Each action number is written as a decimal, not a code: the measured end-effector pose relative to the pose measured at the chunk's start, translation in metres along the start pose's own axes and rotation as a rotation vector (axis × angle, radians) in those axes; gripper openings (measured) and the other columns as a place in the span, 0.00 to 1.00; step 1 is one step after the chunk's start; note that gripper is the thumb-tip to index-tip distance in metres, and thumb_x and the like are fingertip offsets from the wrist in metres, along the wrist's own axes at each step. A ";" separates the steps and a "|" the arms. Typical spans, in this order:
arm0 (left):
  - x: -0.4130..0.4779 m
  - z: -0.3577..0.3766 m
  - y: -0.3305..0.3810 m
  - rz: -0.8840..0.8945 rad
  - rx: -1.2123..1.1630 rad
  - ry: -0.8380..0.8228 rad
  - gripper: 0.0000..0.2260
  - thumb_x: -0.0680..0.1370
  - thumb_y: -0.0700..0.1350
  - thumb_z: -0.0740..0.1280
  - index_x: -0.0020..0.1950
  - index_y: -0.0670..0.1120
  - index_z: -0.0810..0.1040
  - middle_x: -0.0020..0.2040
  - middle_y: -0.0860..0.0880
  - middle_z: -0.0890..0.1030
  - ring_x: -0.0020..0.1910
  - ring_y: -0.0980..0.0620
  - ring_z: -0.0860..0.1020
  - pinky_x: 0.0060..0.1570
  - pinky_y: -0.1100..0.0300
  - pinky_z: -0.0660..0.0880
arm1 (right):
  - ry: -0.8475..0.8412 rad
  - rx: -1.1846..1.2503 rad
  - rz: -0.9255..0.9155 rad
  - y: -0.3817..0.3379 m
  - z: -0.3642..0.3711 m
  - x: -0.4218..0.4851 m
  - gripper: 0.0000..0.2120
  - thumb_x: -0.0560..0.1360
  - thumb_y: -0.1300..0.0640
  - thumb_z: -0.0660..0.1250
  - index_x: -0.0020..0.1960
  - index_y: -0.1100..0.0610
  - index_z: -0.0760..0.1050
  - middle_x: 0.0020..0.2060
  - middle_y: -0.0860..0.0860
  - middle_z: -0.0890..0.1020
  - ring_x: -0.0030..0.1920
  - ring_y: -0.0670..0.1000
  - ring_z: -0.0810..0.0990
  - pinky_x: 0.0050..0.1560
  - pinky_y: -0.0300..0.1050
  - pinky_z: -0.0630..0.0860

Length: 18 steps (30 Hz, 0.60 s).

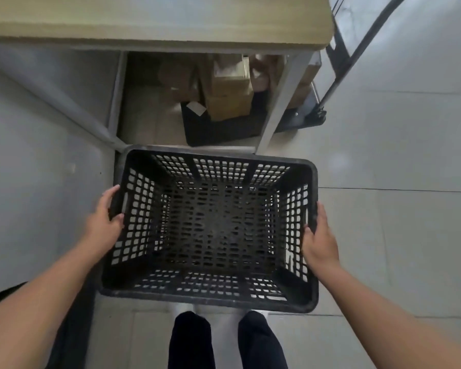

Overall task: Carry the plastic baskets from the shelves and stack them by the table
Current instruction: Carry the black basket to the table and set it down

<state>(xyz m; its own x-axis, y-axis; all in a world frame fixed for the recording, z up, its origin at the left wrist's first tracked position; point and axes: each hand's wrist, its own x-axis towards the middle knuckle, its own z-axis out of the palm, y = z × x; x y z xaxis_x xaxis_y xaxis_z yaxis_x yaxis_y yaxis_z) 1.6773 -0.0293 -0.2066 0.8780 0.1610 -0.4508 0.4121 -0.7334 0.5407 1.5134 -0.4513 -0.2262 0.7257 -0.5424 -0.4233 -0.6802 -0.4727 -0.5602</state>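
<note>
A black plastic basket [210,227] with perforated walls and floor is seen from above, just in front of the table [155,25] with its light wooden top. Through its holes a second perforated layer shows beneath, perhaps another basket. My left hand [105,219] grips the basket's left rim, thumb on the inner side. On the right rim, my right hand [318,241] holds the same way. The basket is empty and level.
Under the table stand several cardboard boxes [229,91] on a dark tray [221,129]. A grey table leg [282,102] slants down beside them. A dark metal trolley frame [338,67] stands at the right. Tiled floor [399,182] stretches right. My legs [224,342] are below.
</note>
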 end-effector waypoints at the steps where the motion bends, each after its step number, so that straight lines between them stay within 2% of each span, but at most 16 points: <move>1: 0.008 0.004 -0.002 0.002 0.018 0.001 0.32 0.79 0.31 0.63 0.75 0.61 0.64 0.61 0.34 0.79 0.55 0.29 0.79 0.52 0.39 0.77 | -0.004 -0.006 -0.006 0.002 0.006 0.004 0.33 0.79 0.63 0.57 0.80 0.47 0.49 0.74 0.54 0.70 0.70 0.60 0.71 0.69 0.56 0.69; 3: 0.021 0.009 -0.006 0.005 0.067 0.010 0.32 0.78 0.32 0.64 0.76 0.59 0.63 0.62 0.36 0.80 0.54 0.31 0.80 0.54 0.39 0.77 | -0.003 -0.013 -0.022 0.005 0.016 0.011 0.33 0.79 0.63 0.57 0.79 0.47 0.49 0.74 0.54 0.70 0.70 0.60 0.71 0.68 0.58 0.69; 8: 0.030 0.020 -0.010 -0.025 0.070 0.015 0.30 0.80 0.32 0.62 0.77 0.57 0.62 0.63 0.35 0.79 0.51 0.33 0.80 0.48 0.44 0.77 | 0.014 0.005 -0.031 0.010 0.027 0.022 0.32 0.78 0.62 0.56 0.78 0.45 0.51 0.72 0.53 0.72 0.68 0.59 0.74 0.65 0.60 0.72; 11: 0.025 0.020 -0.014 -0.025 0.082 0.024 0.31 0.79 0.34 0.63 0.76 0.60 0.61 0.57 0.35 0.81 0.44 0.36 0.81 0.43 0.47 0.77 | 0.011 -0.007 -0.041 0.013 0.024 0.026 0.31 0.78 0.62 0.57 0.78 0.45 0.52 0.71 0.53 0.73 0.67 0.60 0.74 0.66 0.60 0.72; 14: 0.020 0.020 -0.023 -0.059 0.109 0.009 0.32 0.79 0.36 0.64 0.73 0.65 0.59 0.48 0.36 0.82 0.36 0.36 0.81 0.40 0.42 0.80 | 0.002 -0.026 -0.047 0.009 0.021 0.031 0.31 0.78 0.62 0.57 0.77 0.46 0.53 0.71 0.54 0.73 0.67 0.60 0.74 0.65 0.60 0.72; 16: 0.015 0.021 -0.026 -0.079 0.122 0.018 0.31 0.79 0.37 0.64 0.73 0.65 0.58 0.44 0.37 0.81 0.34 0.38 0.80 0.38 0.43 0.80 | -0.003 -0.038 -0.050 0.007 0.020 0.034 0.31 0.78 0.62 0.57 0.78 0.46 0.53 0.71 0.54 0.73 0.67 0.60 0.74 0.66 0.59 0.72; 18: 0.013 0.020 -0.026 -0.088 0.115 0.020 0.31 0.80 0.37 0.63 0.74 0.65 0.59 0.42 0.38 0.81 0.34 0.40 0.80 0.35 0.48 0.78 | -0.017 -0.045 -0.058 0.005 0.020 0.035 0.31 0.78 0.61 0.57 0.78 0.45 0.52 0.71 0.54 0.73 0.67 0.60 0.74 0.66 0.60 0.72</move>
<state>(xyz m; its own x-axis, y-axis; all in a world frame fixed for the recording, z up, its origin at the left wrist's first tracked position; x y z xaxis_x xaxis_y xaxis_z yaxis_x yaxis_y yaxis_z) 1.6733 -0.0212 -0.2413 0.8447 0.2407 -0.4781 0.4583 -0.7866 0.4137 1.5376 -0.4591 -0.2580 0.7656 -0.5016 -0.4027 -0.6403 -0.5341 -0.5521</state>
